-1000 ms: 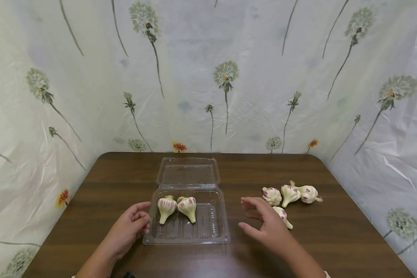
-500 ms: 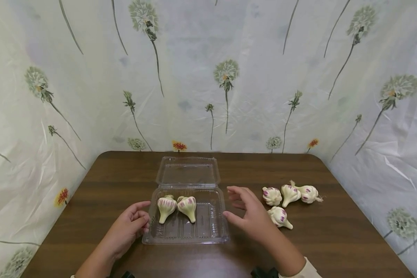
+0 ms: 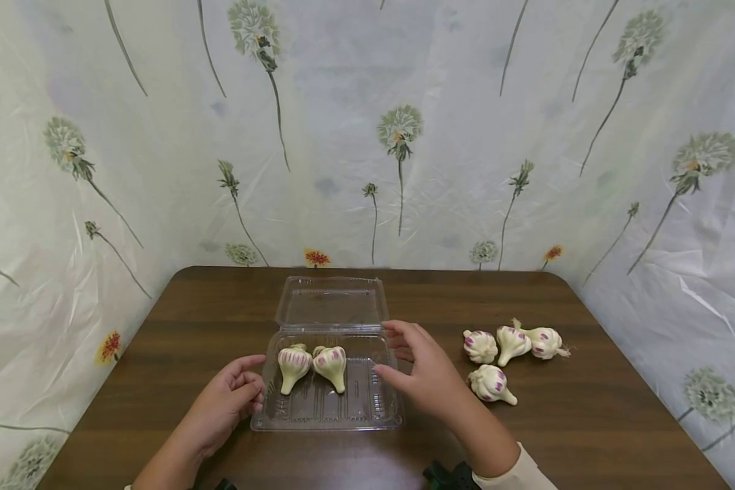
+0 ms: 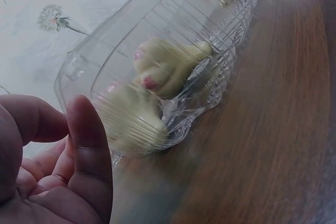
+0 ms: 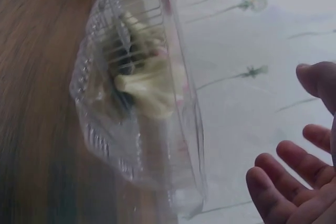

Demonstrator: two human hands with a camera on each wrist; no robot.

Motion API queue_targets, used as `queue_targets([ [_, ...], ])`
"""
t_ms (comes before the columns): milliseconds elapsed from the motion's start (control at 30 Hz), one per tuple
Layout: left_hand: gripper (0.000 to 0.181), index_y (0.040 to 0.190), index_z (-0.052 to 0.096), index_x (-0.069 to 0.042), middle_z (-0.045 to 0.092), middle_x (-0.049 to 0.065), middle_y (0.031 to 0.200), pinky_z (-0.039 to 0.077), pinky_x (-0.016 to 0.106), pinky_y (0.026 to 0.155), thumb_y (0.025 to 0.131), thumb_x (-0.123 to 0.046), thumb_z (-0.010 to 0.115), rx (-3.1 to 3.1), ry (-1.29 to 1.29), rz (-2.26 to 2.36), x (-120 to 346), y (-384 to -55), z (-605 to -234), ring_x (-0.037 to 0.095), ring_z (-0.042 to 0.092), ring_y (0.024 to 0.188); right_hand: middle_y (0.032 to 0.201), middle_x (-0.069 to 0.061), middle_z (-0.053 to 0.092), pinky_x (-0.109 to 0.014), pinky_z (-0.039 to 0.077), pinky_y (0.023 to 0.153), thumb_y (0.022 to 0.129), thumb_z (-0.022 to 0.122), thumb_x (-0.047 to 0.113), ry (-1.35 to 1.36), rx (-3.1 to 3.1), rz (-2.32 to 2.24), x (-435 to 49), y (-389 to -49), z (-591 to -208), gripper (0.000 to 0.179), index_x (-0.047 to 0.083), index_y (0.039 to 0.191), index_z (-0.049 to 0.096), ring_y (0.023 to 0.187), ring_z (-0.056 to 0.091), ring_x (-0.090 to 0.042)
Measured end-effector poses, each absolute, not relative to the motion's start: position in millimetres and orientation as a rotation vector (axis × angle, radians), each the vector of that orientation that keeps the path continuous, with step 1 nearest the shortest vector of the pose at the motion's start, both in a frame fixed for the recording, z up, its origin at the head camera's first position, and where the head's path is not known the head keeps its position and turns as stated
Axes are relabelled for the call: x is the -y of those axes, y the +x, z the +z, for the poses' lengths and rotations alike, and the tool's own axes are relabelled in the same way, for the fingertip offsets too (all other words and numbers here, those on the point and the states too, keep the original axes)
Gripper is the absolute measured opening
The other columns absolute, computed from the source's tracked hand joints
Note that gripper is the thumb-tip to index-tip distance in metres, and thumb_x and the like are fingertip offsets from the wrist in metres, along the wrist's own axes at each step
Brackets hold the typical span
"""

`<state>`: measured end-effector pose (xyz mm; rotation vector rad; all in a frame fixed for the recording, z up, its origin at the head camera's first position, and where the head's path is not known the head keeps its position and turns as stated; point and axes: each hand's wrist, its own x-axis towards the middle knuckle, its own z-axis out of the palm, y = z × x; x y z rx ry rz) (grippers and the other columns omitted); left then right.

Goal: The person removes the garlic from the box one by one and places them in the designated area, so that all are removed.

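A clear plastic clamshell container (image 3: 358, 408) lies with its lid folded back on the table. Two garlic bulbs, one on the left (image 3: 294, 367) and one beside it (image 3: 330, 367), sit in the left half of its base. At the container's left edge my left hand (image 3: 226, 401) pinches the rim between thumb and finger, the other fingers curled. My right hand (image 3: 425, 374) is over the right rim, thumb and fingers parted, holding nothing. In the right wrist view its fingers (image 5: 286, 182) are apart from the container wall.
Several more garlic bulbs lie on the table to the right: a near one (image 3: 491, 384) and a group behind it, including one (image 3: 480, 346) at the left. The brown wooden table (image 3: 220, 306) meets a dandelion-printed curtain (image 3: 343, 136) at its back edge.
My right hand has moved left, from beside the loose bulbs to the container's right rim, uncovering the near bulb. The left hand and the two bulbs in the container have stayed put.
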<state>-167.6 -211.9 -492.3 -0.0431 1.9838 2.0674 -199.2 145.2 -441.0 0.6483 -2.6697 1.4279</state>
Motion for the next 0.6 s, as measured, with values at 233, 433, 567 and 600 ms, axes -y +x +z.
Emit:
queue_targets([
  [233, 0.056, 0.158, 0.03, -0.001, 0.057, 0.003, 0.103, 0.058, 0.024, 0.075, 0.107, -0.003, 0.052, -1.985, -0.032, 2.059, 211.8, -167.0, -492.3, 0.013, 0.058, 0.088, 0.14, -0.008, 0.058, -0.043, 0.054, 0.108, 0.091, 0.084, 0.022, 0.651, 2.691, 1.454, -132.6, -199.1, -437.0, 0.065, 0.02, 0.149, 0.052, 0.126, 0.059, -0.025],
  [433, 0.054, 0.157, 0.032, -0.002, 0.057, 0.004, 0.103, 0.058, 0.024, 0.075, 0.106, -0.002, 0.052, -1.986, -0.046, 2.056, 212.9, -166.6, -495.0, 0.014, 0.059, 0.087, 0.139, -0.007, 0.059, -0.043, 0.053, 0.109, 0.091, 0.084, 0.024, 0.631, 2.701, 1.464, -123.3, -200.1, -433.8, 0.065, 0.021, 0.148, 0.054, 0.126, 0.059, -0.021],
  [567, 0.055, 0.157, 0.032, -0.002, 0.057, 0.005, 0.104, 0.058, 0.025, 0.076, 0.106, -0.002, 0.052, -1.994, -0.026, 2.051, 213.3, -167.0, -495.4, 0.014, 0.059, 0.088, 0.137, -0.009, 0.059, -0.047, 0.053, 0.109, 0.09, 0.085, 0.022, 0.626, 2.69, 1.485, -118.0, -200.7, -432.0, 0.065, 0.019, 0.147, 0.055, 0.127, 0.059, -0.026],
  [600, 0.055, 0.157, 0.032, -0.002, 0.057, 0.005, 0.104, 0.058, 0.025, 0.076, 0.106, -0.002, 0.052, -1.993, -0.025, 2.052, 213.3, -167.0, -495.1, 0.014, 0.059, 0.088, 0.138, -0.009, 0.059, -0.047, 0.052, 0.109, 0.09, 0.085, 0.021, 0.625, 2.693, 1.484, -116.8, -200.9, -431.8, 0.065, 0.019, 0.147, 0.055, 0.127, 0.059, -0.026],
])
